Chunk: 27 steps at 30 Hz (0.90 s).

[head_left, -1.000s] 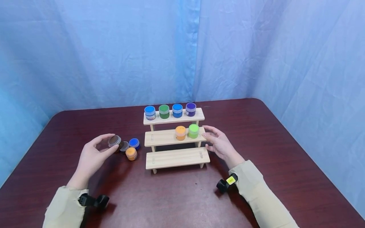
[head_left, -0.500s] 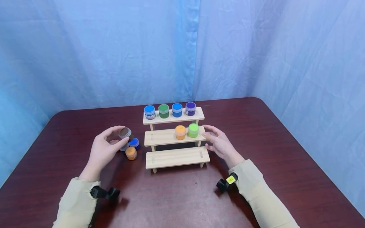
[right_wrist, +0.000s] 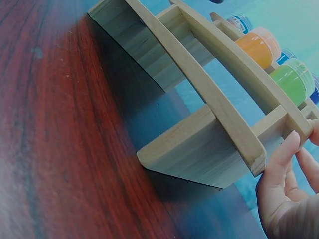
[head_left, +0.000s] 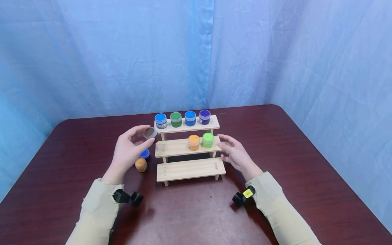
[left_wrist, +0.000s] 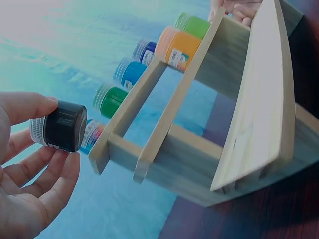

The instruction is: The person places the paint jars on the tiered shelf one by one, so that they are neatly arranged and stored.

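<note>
My left hand holds a dark brown paint jar between thumb and fingers, in the air just left of the three-step wooden rack. In the left wrist view the dark jar lies tilted on its side in the grip. My right hand pinches the right end of the rack's middle step, its thumb on the edge in the right wrist view. On that step stand an orange jar and a light green jar. The top step bears a row of blue, green and purple jars.
A dark blue jar and another orange jar stand on the dark red table left of the rack, partly beside my left hand. Other jars there are hidden by the hand. Blue curtains hang behind the table.
My left hand has lifted the dark brown jar away from the loose jars and carried it right and away from me, up to the rack's left side. My right hand has stayed put.
</note>
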Motion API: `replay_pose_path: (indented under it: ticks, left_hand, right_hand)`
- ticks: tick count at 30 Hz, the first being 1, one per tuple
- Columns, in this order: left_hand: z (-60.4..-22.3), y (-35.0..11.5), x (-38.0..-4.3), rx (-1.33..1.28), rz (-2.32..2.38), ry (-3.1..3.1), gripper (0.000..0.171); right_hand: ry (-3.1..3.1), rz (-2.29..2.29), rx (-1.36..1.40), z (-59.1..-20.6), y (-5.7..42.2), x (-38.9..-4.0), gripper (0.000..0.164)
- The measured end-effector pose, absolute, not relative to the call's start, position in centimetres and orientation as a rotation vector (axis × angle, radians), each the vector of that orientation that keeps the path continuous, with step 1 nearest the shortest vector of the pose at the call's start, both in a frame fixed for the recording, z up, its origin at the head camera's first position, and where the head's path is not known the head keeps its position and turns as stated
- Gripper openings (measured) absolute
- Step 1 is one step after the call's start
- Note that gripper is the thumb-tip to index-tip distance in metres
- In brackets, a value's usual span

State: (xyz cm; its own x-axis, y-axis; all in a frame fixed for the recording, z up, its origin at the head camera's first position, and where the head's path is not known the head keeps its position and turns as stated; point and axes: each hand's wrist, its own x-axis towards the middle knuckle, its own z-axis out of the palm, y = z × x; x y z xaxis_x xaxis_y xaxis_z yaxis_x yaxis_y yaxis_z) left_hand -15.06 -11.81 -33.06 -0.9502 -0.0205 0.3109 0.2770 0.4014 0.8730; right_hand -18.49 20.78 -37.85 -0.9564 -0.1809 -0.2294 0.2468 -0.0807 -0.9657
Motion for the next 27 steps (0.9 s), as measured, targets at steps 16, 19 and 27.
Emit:
replay_pose_path:
  ticks: [16, 19, 27]
  left_hand:
    - [-32.8, -8.7, -15.9, -0.290, -1.591, -2.457, 0.042]
    - [-32.9, -8.1, -16.0, -0.304, -1.575, -2.479, 0.042]
    - [-33.4, -7.0, -16.4, -0.384, -1.460, -2.523, 0.042]
  right_hand:
    - [1.891, -2.131, 0.081, -37.9, 20.8, -18.5, 0.048]
    - [1.899, -2.126, 0.074, -38.0, 20.8, -18.5, 0.048]
    - [1.891, -2.130, 0.044, -38.0, 20.9, -18.4, 0.050]
